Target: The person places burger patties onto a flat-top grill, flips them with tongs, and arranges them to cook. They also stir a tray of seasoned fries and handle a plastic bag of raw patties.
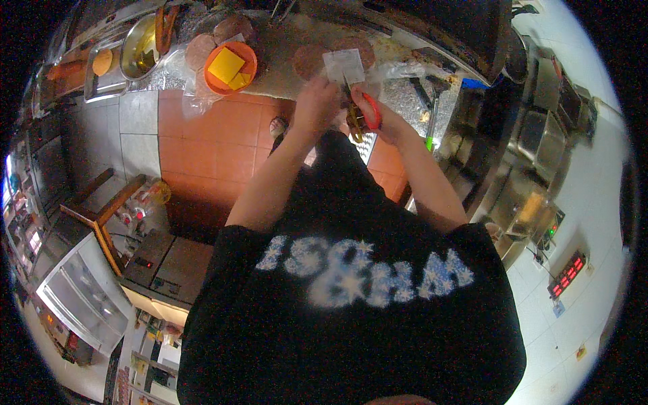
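My right hand (382, 116) is closed on a pair of scissors (373, 109) with a red handle. Their blades point up toward a small white square sheet (347, 65), perhaps paper or film. At that sheet's lower left edge my left hand (319, 98) has its fingers bent and seems to pinch it. Below the scissors, between my hands, is a yellowish-brown item (356, 125), too blurred to name. Flat round meat patties, one at the left (310, 62) and another partly under the sheet (363, 46), lie on the counter just beyond.
An orange bowl (207, 76) holds yellow cheese slices (226, 67), with more patties (200, 49) and clear plastic film (195, 104) around it. Farther left stand a metal bowl (132, 50) of yellow liquid and a metal tray (91, 93). A green-ended tool (433, 119) lies right.
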A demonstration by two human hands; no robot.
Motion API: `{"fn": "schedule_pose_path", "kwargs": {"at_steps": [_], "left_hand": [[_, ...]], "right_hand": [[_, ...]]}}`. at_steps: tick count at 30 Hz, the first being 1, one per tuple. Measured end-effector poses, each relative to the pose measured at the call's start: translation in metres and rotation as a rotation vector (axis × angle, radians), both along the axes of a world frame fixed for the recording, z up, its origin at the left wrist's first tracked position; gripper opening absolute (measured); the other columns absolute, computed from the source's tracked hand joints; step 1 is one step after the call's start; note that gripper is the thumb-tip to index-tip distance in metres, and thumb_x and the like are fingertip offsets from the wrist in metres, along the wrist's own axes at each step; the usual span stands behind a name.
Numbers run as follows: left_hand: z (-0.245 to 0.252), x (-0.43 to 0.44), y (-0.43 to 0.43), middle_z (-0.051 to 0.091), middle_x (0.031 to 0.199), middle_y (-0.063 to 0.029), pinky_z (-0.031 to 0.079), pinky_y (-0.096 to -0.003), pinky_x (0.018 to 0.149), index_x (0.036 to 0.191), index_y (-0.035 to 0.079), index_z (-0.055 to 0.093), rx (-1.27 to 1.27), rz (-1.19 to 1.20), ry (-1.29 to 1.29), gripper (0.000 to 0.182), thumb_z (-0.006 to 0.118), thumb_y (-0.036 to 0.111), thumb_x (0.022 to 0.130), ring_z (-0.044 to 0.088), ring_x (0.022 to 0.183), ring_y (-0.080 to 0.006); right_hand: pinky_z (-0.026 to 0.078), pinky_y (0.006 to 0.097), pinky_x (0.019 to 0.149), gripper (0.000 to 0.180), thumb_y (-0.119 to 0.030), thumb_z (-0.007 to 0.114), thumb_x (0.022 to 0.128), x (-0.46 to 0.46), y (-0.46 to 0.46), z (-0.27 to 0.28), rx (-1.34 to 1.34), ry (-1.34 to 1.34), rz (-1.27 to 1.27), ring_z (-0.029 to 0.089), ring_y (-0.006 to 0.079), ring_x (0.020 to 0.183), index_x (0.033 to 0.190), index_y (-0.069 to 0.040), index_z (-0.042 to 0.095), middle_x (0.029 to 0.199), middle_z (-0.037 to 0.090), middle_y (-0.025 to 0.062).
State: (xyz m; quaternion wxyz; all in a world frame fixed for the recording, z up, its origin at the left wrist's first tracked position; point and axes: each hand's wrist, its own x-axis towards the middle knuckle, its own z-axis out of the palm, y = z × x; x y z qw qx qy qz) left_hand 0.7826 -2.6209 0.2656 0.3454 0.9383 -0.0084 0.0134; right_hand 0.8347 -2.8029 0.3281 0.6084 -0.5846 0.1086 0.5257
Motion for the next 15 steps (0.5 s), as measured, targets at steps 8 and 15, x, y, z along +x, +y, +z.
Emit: {"fn": "schedule_pose_path", "kwargs": {"at_steps": [8, 15], "left_hand": [[0.034, -0.017, 0.002, 0.061, 0.091, -0.0141, 0.053, -0.0491, 0.072, 0.09, 0.006, 0.064, -0.104, 0.116, -0.112, 0.01, 0.071, 0.01, 0.083, 0.063, 0.086, -0.0387], [0.018, -0.027, 0.007, 0.062, 0.091, -0.0142, 0.053, -0.0478, 0.072, 0.085, 0.005, 0.064, -0.265, 0.242, -0.128, 0.015, 0.076, 0.013, 0.081, 0.064, 0.086, -0.0391]], "right_hand": [[0.048, 0.0277, 0.062, 0.06, -0.067, 0.059, 0.097, 0.003, 0.024, -0.04, 0.058, -0.186, -0.206, 0.059, 0.0104, 0.071, 0.111, -0.009, 0.065, 0.086, 0.063, -0.0006], [0.046, 0.025, 0.056, 0.063, -0.069, 0.061, 0.095, 0.034, 0.044, -0.054, 0.004, -0.107, -0.238, 0.056, 0.01, 0.063, 0.103, -0.007, 0.065, 0.079, 0.061, 0.001]]}}
